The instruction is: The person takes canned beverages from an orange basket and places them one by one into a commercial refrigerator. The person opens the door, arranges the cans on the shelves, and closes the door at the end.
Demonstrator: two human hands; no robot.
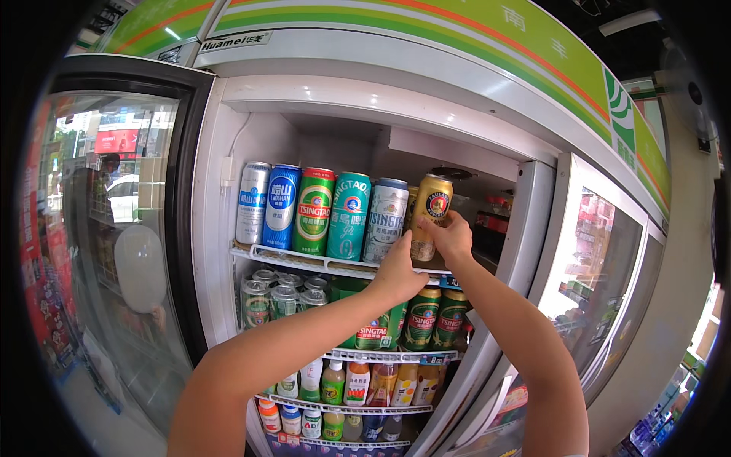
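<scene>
My right hand [455, 239] is shut on a gold Paulaner beer can [435, 197], which stands slightly tilted at the right end of the top shelf [342, 264]. Just left of it, my left hand [396, 268] is at the shelf's front edge, thumb spread from the fingers. Its fingers reach up along the right side of a grey-white Tsingtao can [386, 211]; whether they press on it is hard to tell. Further left stand a teal Tsingtao can [348, 214], a green one with a red top [313, 211], a blue Laoshan can [281, 203] and a silver can [252, 200].
The open glass door [125, 228] is on the left, the cooler's metal frame [522, 200] on the right. Below are green Tsingtao cans [421, 320], shrink-wrapped cans [284, 297] and lower shelves of bottles [358, 385]. A second gold can [412, 197] is partly hidden behind the held one.
</scene>
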